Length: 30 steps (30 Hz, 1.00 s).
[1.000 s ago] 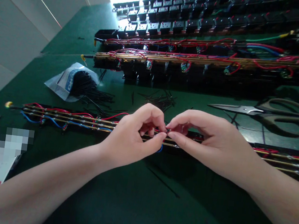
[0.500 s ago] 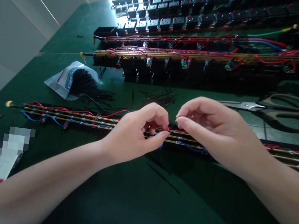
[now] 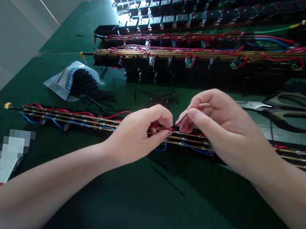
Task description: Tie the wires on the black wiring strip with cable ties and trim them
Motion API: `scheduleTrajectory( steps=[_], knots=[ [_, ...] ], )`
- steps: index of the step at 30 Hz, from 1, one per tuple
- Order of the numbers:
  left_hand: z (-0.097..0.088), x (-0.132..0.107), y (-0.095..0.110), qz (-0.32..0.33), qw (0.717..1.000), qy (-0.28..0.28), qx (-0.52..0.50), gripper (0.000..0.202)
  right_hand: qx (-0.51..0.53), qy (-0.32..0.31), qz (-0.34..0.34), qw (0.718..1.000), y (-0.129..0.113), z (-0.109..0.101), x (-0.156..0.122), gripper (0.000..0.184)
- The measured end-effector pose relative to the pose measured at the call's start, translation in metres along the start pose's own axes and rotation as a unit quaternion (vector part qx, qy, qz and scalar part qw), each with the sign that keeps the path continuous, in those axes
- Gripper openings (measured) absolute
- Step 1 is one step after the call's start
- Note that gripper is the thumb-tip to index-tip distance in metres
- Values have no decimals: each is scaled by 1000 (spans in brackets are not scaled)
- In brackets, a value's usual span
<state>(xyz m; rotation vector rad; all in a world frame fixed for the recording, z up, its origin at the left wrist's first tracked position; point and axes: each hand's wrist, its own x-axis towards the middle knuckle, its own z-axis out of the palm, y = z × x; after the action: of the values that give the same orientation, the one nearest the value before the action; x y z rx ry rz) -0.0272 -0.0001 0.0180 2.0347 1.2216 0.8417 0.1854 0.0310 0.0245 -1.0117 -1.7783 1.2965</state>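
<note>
Above a long black strip with brass rods and red and blue wires (image 3: 85, 123), a black cable tie (image 3: 181, 120) runs between my two hands. My left hand (image 3: 136, 133) pinches with thumb and forefinger near the tie's lower end, close to the rods. Higher and to the right, my right hand (image 3: 221, 126) grips the tie's other end between thumb and forefinger. Whether the tie loops around a rod or wire is hidden by my fingers. A blue wire bows out below my left fingertips.
Behind lie loose cable ties (image 3: 162, 97), a plastic bag of cable ties (image 3: 65, 80) and scissors (image 3: 268, 107). More wired strips (image 3: 177, 54) fill the back of the green table (image 3: 119, 207). Two cable ties (image 3: 167, 180) lie in front of the strip.
My right hand has risen slightly and its fingers have closed on the tie's end, which now shows as a slanted line between the hands. My left hand has barely moved.
</note>
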Motion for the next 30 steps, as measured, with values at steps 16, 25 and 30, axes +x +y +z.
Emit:
scheduleTrajectory(
  steps=[16,25,30],
  knots=[
    [-7,-2,1,83,996,-14,41,38,-155,-18,-69,985,-1,0,1,8],
    [-21,3,-3,138,957,-181,179,41,-164,-48,-60,984,-5,0,2,9],
    [-23,6,-4,131,961,-185,161,28,-166,-53,-51,983,-4,1,2,11]
  ],
)
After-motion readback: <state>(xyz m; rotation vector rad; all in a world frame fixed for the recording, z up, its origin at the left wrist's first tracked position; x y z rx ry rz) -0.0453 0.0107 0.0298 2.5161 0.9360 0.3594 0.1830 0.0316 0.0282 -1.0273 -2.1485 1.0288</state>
